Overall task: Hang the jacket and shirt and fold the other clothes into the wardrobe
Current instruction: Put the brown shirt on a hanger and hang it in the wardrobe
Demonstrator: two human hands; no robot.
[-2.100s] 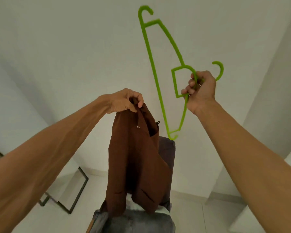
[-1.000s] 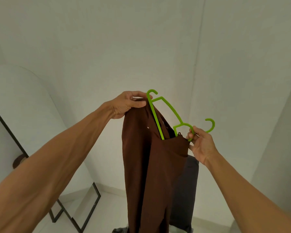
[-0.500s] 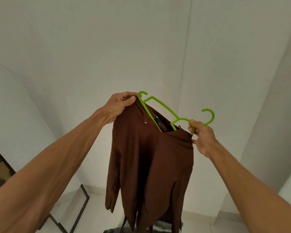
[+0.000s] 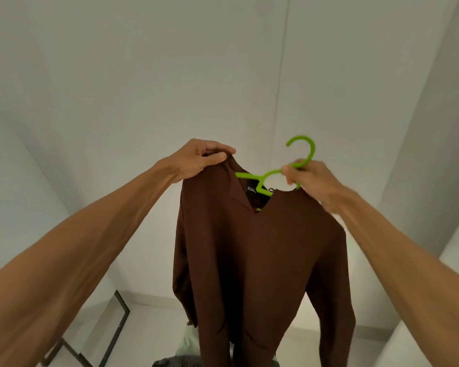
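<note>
Standing at the lower left, a dark metal frame (image 4: 118,320) is resting on the pale floor. Next to it, the left hand (image 4: 200,160) is pinching one shoulder of the brown shirt (image 4: 257,260) between curled fingers and thumb, holding it up in front of the white wall (image 4: 143,75). The shirt is hanging in the air between both arms, with the green hanger (image 4: 249,176) sitting inside its neck opening. The right hand (image 4: 314,181), slightly blurred, is curling its fingers round the hanger just below the hook.
</note>
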